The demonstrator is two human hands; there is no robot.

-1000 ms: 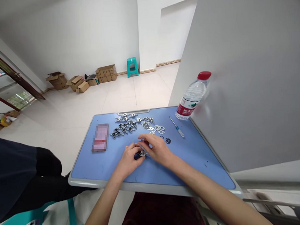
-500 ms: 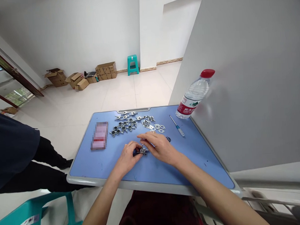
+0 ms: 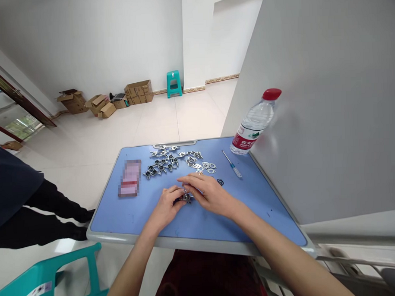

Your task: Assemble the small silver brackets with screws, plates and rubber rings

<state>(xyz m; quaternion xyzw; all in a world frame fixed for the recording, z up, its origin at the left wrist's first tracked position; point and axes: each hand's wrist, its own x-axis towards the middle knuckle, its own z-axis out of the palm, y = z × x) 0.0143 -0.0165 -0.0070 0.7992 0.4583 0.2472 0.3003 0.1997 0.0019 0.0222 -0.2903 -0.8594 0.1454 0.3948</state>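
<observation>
Near the front middle of the blue table [image 3: 219, 227], my left hand [image 3: 167, 209] pinches a small silver metal fitting [image 3: 187, 197] between thumb and fingers. My right hand [image 3: 210, 193] reaches over from the right, its thumb and fingertips closed at the top of the fitting. Whatever those fingertips grip is too small and hidden to name. Beyond my hands lie several similar metal fittings with dark round centres [image 3: 161, 165]. Flat metal gasket-like plates [image 3: 211, 165] are scattered to their right. Black rings [image 3: 220, 181] rest just past my right hand.
A screwdriver [image 3: 232, 165] and a water bottle with a red cap [image 3: 256, 124] are on the table's right side. A blurred pinkish rectangular object [image 3: 130, 178] lies at the left. Someone in dark clothes [image 3: 14, 189] stands left, by a teal stool [image 3: 36, 279].
Both hands stay at the fitting, with only slight shifts of the fingers. The person at the left has moved a little further left. The view has shifted slightly.
</observation>
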